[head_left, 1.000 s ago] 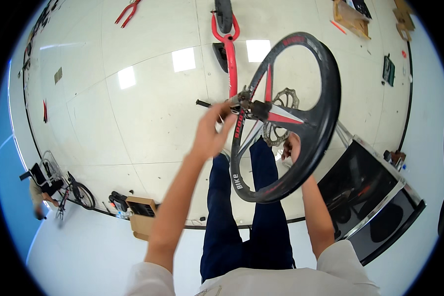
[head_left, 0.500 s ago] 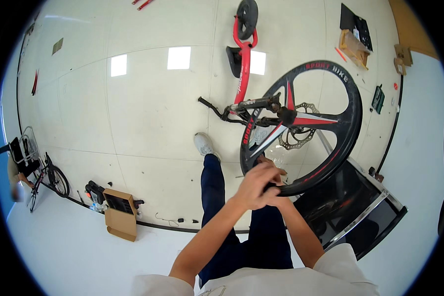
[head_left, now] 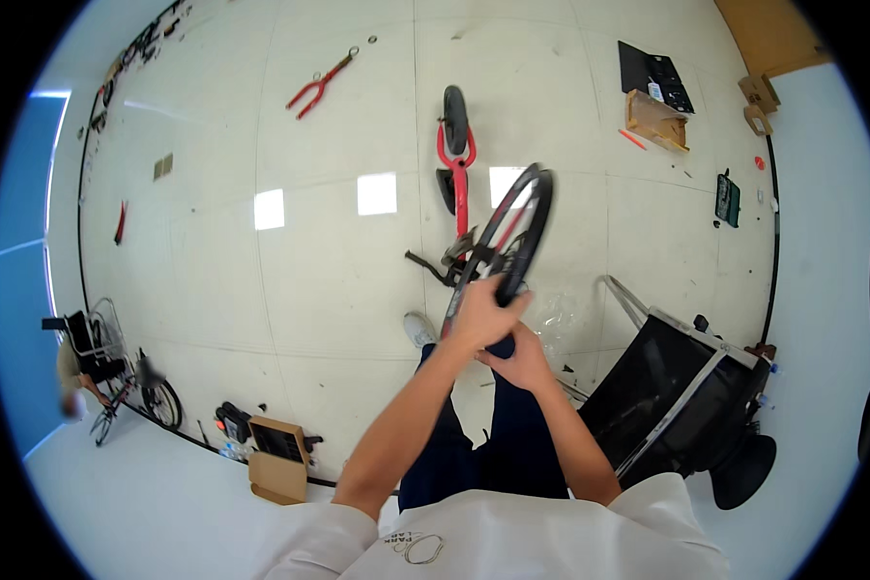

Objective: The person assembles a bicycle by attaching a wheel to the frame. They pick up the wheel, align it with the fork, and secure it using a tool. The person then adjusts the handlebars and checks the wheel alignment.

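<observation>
A black bicycle wheel (head_left: pixel 535 232) with red-marked spokes stands tilted in front of me, seen nearly edge-on and blurred. Wrapped over its near part is my left hand (head_left: pixel 486 313), fingers curled at the rim. My right hand (head_left: pixel 526 360) is closed lower down at the wheel's bottom edge, close to the left; its fingertips are partly hidden. Just beyond the wheel lies a small red bike frame (head_left: pixel 461 205), with a black wheel (head_left: pixel 454 121) at its far end and a dark handlebar (head_left: pixel 427 267) at its near end. Whether the held wheel is joined to the frame, I cannot tell.
A black chair with a metal frame (head_left: pixel 681 377) stands close on my right. Farther off are a red fork (head_left: pixel 321 85), an opened cardboard box (head_left: pixel 657 121) and a green case (head_left: pixel 728 198). At left, another person (head_left: pixel 71 372) works beside a bicycle (head_left: pixel 159 396).
The wheel has swung from facing me broadside to nearly edge-on, shifting left. Both hands have stayed on it, and my right hand shows more. The whole view has shifted.
</observation>
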### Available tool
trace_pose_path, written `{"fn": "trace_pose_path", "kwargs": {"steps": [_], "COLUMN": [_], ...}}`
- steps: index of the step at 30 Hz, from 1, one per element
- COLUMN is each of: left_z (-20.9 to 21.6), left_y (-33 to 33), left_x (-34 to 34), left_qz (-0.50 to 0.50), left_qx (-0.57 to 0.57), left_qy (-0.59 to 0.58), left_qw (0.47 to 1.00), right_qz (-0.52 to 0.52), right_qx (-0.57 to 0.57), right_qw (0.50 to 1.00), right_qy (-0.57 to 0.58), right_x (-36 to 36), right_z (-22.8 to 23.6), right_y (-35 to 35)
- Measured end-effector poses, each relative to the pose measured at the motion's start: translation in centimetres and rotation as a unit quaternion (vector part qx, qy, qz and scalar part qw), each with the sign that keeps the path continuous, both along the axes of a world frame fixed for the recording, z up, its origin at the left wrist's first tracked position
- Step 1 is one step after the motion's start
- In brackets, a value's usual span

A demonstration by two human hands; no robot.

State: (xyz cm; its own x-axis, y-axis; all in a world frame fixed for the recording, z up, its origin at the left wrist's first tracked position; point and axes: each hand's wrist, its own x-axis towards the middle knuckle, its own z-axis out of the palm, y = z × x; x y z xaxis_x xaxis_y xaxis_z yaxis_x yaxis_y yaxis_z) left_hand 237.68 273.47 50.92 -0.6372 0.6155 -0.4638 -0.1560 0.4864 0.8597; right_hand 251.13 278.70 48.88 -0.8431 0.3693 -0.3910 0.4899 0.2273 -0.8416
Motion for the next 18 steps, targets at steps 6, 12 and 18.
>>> {"fn": "trace_pose_path", "kwargs": {"steps": [6, 12, 18], "left_z": [4.6, 11.8, 21.4], "left_y": [-4.0, -4.0, -3.1], "left_x": [-5.0, -7.6, -9.4], "left_qz": [0.136, 0.232, 0.269], "left_qx": [-0.110, -0.036, 0.018], "left_qy": [-0.085, -0.117, -0.106], "left_qw": [0.981, 0.965, 0.957], "right_qz": [-0.107, -0.040, 0.014], "right_qx": [-0.064, -0.100, -0.047], "right_qw": [0.988, 0.977, 0.996], "right_qy": [-0.094, -0.183, -0.074], "right_x": [8.2, 9.9, 2.9], "right_z": [-7.1, -10.0, -8.9], "right_y": [0.8, 3.1, 2.5]}}
